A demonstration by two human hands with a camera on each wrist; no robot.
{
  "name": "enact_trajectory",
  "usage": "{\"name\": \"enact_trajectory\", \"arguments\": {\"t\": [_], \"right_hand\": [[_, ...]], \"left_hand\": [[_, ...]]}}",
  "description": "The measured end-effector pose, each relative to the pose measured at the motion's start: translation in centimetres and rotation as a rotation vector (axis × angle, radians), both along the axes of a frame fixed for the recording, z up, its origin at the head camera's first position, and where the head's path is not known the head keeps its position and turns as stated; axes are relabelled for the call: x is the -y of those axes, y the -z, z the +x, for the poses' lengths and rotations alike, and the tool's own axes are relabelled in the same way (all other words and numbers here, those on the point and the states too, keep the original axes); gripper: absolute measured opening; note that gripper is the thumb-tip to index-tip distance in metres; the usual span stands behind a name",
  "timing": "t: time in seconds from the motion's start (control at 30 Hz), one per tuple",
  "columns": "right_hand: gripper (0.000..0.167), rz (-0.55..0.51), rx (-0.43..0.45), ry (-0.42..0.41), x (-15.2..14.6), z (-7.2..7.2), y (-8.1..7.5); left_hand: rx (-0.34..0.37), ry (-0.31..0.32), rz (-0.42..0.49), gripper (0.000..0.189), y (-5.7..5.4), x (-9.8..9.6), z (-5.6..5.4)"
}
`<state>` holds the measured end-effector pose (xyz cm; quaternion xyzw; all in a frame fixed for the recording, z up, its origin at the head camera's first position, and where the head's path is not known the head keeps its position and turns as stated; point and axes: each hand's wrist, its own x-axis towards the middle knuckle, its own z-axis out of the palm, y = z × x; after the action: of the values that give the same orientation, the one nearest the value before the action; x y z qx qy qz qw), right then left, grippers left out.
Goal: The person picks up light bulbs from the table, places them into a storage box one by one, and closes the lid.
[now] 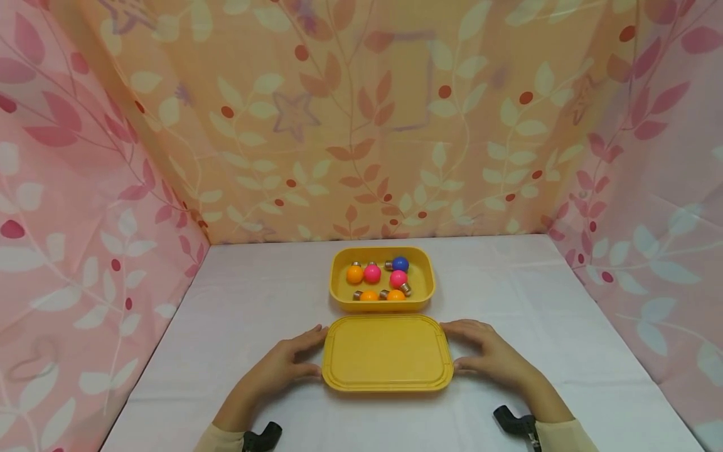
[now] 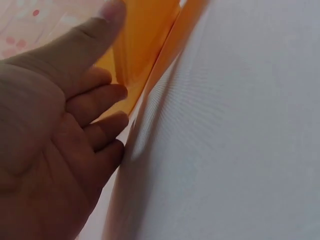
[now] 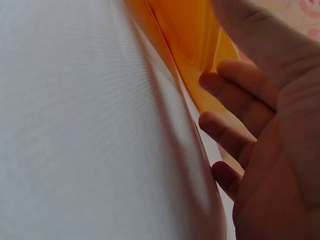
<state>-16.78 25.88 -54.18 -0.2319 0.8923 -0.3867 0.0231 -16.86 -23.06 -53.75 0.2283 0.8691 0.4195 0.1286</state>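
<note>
A yellow lid (image 1: 387,353), rectangular with rounded corners, lies flat on the table in the head view. My left hand (image 1: 285,364) is at its left edge, fingertips and thumb right at the rim. On the opposite side, my right hand (image 1: 497,358) has its fingertips and thumb at the lid's right edge. Both wrist views show the fingers spread and only slightly bent beside the yellow plastic. Just beyond the lid stands a yellow box (image 1: 381,306), uncovered, holding small bulbs with metal screw bases: three orange bulbs (image 1: 354,275), two pink bulbs (image 1: 371,273) and a blue bulb (image 1: 400,263).
A white cloth (image 1: 254,270) covers the table. Patterned fabric walls stand on the left (image 1: 73,251), at the back (image 1: 350,125) and on the right (image 1: 655,251). Black straps with a bent piece sit on the left wrist (image 1: 262,437) and right wrist (image 1: 514,422).
</note>
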Motion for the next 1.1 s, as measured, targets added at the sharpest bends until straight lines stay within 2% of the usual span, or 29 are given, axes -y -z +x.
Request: {"name": "enact_trajectory", "arguments": {"t": [0.17, 0.3, 0.4, 0.63, 0.83, 1.0, 1.1], "right_hand": [[0.062, -0.083, 0.011, 0.004, 0.2, 0.0, -0.5], [0.055, -0.125, 0.05, 0.062, 0.5, 0.2, -1.0], [0.053, -0.127, 0.043, 0.086, 0.7, 0.3, -1.1], [0.051, -0.148, -0.041, 0.076, 0.8, 0.2, -1.1], [0.049, -0.175, -0.053, 0.115, 0.9, 0.2, -1.1], [0.042, -0.211, -0.187, 0.091, 0.8, 0.0, -0.9], [0.038, -0.244, -0.228, 0.083, 0.8, 0.0, -1.0]], "left_hand": [[0.043, -0.026, 0.125, 0.071, -0.5, -0.2, 0.1], [0.073, -0.046, 0.261, 0.062, -1.0, -0.6, 0.3], [0.068, -0.063, 0.314, 0.059, -1.1, -0.8, 0.4], [0.049, -0.126, 0.339, 0.054, -1.0, -1.2, 0.6], [0.032, -0.153, 0.352, 0.048, -0.9, -1.6, 0.7], [0.005, -0.16, 0.353, 0.044, -1.0, -2.1, 0.9], [0.005, -0.169, 0.354, 0.043, -1.2, -2.3, 1.1]]}}
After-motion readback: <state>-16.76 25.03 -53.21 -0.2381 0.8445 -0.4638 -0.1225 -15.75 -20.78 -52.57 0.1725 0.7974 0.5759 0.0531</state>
